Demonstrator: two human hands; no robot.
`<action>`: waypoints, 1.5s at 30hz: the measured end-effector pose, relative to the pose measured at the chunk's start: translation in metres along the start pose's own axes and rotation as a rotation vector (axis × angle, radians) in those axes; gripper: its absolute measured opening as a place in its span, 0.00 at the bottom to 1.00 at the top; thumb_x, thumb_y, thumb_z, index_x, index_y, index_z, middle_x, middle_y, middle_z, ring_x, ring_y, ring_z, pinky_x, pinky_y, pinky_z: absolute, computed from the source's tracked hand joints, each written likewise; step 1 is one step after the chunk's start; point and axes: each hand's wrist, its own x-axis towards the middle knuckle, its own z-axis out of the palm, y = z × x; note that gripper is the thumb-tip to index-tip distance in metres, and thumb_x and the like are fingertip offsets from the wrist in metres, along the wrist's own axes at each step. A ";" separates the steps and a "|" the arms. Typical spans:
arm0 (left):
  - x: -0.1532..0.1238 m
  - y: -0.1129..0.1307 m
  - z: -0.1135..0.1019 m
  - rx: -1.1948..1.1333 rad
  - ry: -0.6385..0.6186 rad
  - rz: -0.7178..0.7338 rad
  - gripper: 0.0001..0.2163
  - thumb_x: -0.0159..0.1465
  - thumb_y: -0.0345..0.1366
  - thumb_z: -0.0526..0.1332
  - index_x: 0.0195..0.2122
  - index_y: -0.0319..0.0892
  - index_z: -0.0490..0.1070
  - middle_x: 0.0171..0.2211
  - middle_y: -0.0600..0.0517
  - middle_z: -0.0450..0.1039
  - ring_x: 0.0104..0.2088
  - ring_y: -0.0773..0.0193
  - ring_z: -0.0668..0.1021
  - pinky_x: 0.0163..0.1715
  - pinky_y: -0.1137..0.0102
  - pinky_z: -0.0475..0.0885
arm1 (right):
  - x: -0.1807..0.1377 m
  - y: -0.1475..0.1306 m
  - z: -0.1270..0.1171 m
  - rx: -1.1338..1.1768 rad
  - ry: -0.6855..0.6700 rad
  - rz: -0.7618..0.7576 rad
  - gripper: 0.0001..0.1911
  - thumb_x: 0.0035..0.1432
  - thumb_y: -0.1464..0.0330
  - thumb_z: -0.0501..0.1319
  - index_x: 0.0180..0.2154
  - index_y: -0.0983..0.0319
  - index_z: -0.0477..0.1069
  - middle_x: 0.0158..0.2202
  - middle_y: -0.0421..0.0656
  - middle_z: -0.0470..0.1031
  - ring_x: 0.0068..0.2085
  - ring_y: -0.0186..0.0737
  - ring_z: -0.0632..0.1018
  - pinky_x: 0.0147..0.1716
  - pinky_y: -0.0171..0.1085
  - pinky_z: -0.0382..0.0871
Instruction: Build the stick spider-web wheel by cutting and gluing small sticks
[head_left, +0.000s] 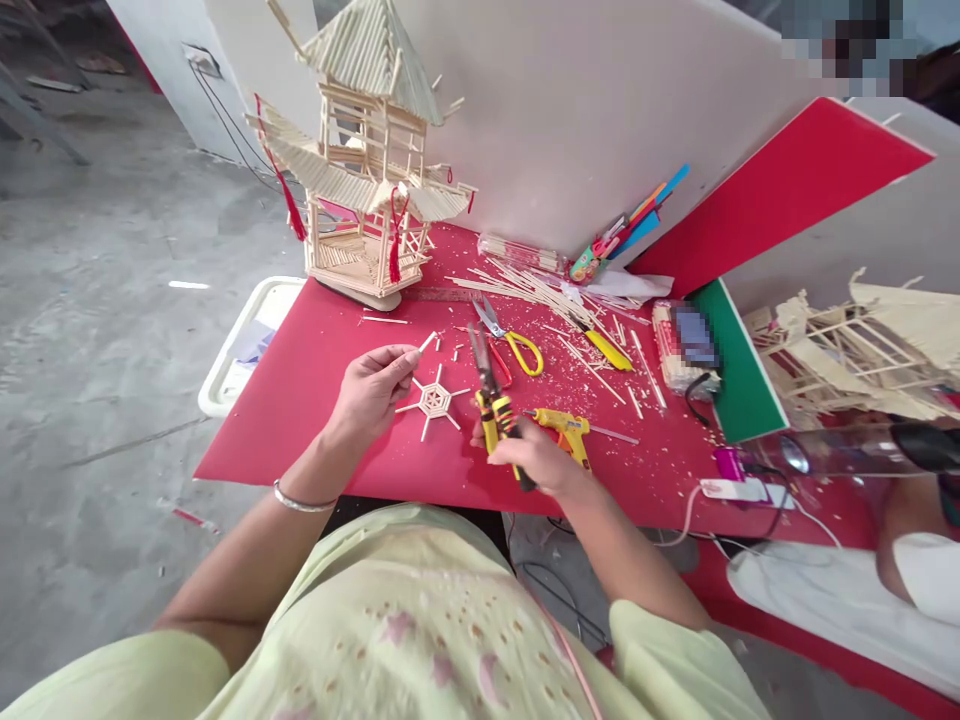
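Note:
My left hand [373, 388] pinches a short wooden stick [426, 343] just above the red table [300, 400]. My right hand [534, 456] is wrapped round the yellow-and-black handles of a pair of cutting pliers [489, 392], whose jaws point away from me. Between the two hands a small star-shaped piece made of sticks [434, 402] lies flat on the table. A yellow glue gun [564, 428] rests right beside my right hand.
A tall stick-built pagoda model [367, 160] stands at the table's far left. Yellow-handled scissors [510, 338], loose sticks [525, 285], a pen bundle [622, 232] and a green board [739, 370] lie beyond. Another stick structure [855, 350] and another person's arm [911, 520] are at right.

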 end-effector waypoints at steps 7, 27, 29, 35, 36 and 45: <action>-0.013 0.003 0.003 0.000 0.009 0.038 0.16 0.47 0.42 0.79 0.30 0.38 0.79 0.22 0.54 0.69 0.20 0.75 0.65 0.18 0.75 0.56 | 0.022 0.008 0.025 -0.619 0.268 -0.317 0.39 0.52 0.70 0.60 0.66 0.62 0.57 0.64 0.55 0.67 0.65 0.56 0.68 0.66 0.56 0.62; -0.006 -0.016 -0.012 0.091 0.010 0.128 0.12 0.48 0.42 0.79 0.28 0.41 0.82 0.22 0.53 0.72 0.21 0.72 0.70 0.21 0.74 0.65 | 0.021 -0.002 0.028 -0.811 0.245 -0.263 0.40 0.56 0.67 0.62 0.68 0.66 0.55 0.64 0.60 0.66 0.64 0.59 0.70 0.64 0.56 0.65; -0.006 -0.014 -0.012 0.101 -0.006 0.158 0.12 0.48 0.41 0.79 0.28 0.41 0.82 0.22 0.53 0.73 0.22 0.72 0.71 0.22 0.74 0.66 | 0.021 -0.002 0.028 -0.812 0.238 -0.265 0.40 0.56 0.67 0.62 0.68 0.67 0.55 0.64 0.61 0.66 0.64 0.60 0.69 0.64 0.57 0.65; -0.006 -0.013 -0.010 0.110 0.007 0.148 0.12 0.47 0.41 0.79 0.27 0.40 0.82 0.22 0.53 0.72 0.21 0.71 0.71 0.22 0.73 0.68 | 0.021 -0.001 0.029 -0.801 0.224 -0.276 0.37 0.56 0.69 0.61 0.66 0.65 0.56 0.62 0.58 0.69 0.63 0.58 0.70 0.63 0.56 0.65; -0.006 -0.013 -0.010 0.110 0.011 0.143 0.12 0.47 0.41 0.79 0.27 0.40 0.82 0.22 0.53 0.73 0.21 0.71 0.71 0.22 0.73 0.68 | 0.021 -0.001 0.029 -0.800 0.223 -0.277 0.37 0.55 0.69 0.61 0.66 0.65 0.56 0.62 0.58 0.69 0.63 0.58 0.70 0.63 0.56 0.65; -0.005 -0.013 -0.012 0.134 -0.004 0.161 0.13 0.48 0.42 0.79 0.27 0.39 0.81 0.21 0.53 0.72 0.21 0.72 0.70 0.20 0.75 0.65 | 0.024 0.007 0.032 -0.748 0.243 -0.315 0.30 0.55 0.70 0.61 0.60 0.63 0.61 0.53 0.53 0.74 0.54 0.55 0.75 0.55 0.53 0.71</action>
